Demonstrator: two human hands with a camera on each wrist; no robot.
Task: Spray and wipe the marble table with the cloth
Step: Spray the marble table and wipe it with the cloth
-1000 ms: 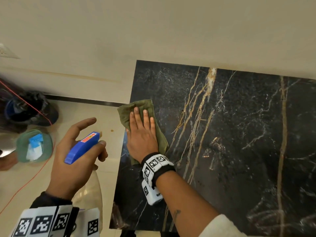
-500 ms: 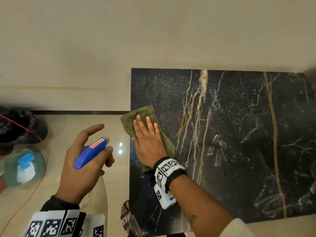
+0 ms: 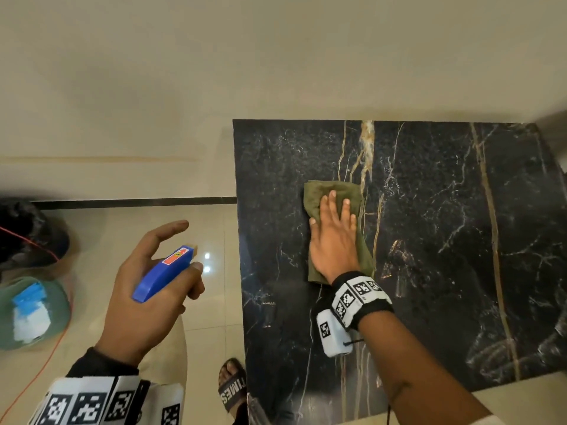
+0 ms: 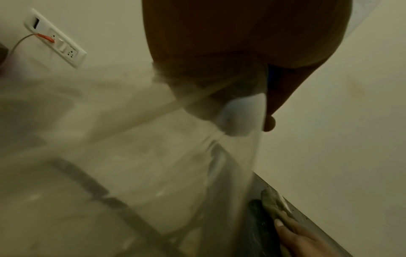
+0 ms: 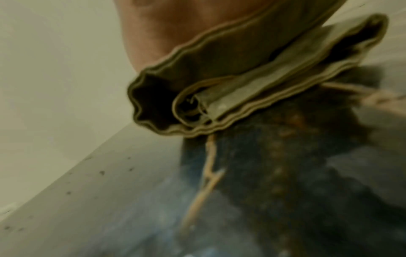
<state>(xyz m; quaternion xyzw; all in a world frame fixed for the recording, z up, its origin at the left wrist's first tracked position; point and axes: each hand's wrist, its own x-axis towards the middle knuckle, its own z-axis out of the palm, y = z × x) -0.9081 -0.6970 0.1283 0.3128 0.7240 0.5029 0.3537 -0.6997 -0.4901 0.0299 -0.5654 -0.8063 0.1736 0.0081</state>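
The black marble table (image 3: pixel 445 240) with gold and white veins fills the right of the head view. A folded olive-green cloth (image 3: pixel 334 194) lies on it, left of the middle. My right hand (image 3: pixel 333 237) presses flat on the cloth with straight fingers. The right wrist view shows the cloth's folded edges (image 5: pixel 241 90) under my palm on the marble (image 5: pixel 285 173). My left hand (image 3: pixel 153 280) hovers over the floor left of the table and grips a spray bottle by its blue head (image 3: pixel 164 274). The clear bottle body (image 4: pixel 230 156) hangs below my hand. The cloth (image 4: pixel 273 203) also shows there.
A beige wall (image 3: pixel 276 56) runs behind the table. On the tiled floor (image 3: pixel 208 302) lie a green cap (image 3: pixel 30 314), a dark object (image 3: pixel 27 234) and an orange cable (image 3: pixel 46 354). My sandalled foot (image 3: pixel 233 384) stands at the table's near left corner. A socket panel (image 4: pixel 54 38) is on the wall.
My right hand has slid the cloth from the table's left edge to the right, toward the gold vein. The left hand keeps holding the spray bottle in about the same place.
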